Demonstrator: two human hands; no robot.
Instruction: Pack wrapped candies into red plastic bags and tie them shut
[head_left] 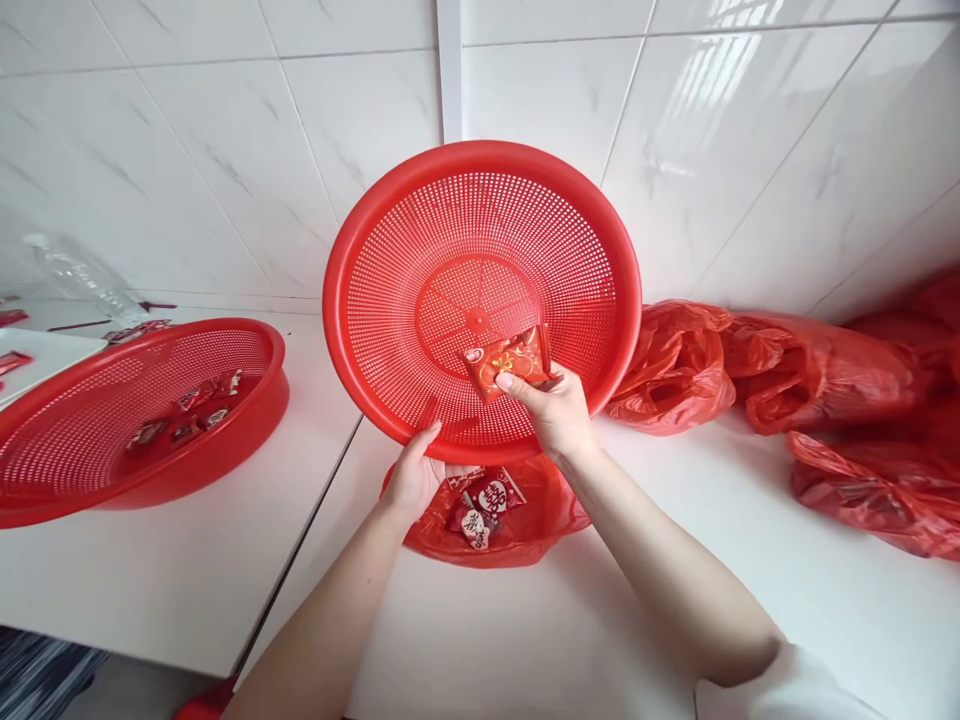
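Observation:
A large red plastic mesh basket (480, 155) is tipped so its inside faces me. My left hand (414, 482) grips its lower rim, thumb on the inner side and fingers underneath. My right hand (559, 405) pinches a red snack packet (517, 360) with gold markings, holding it over the lower inside of the basket. Below the rim lies an open red plastic bag (525, 530). Inside the bag are several small wrapped packets (491, 495), partly hidden by the basket and left hand.
A second red basket (277, 375) with a few wrapped pieces (199, 395) stands at left. Behind it are a clear plastic bottle (86, 280) and a white tray (60, 355). Filled red bags (832, 365) line the right side. A seam (315, 515) divides the white tabletop; a tiled wall rises behind.

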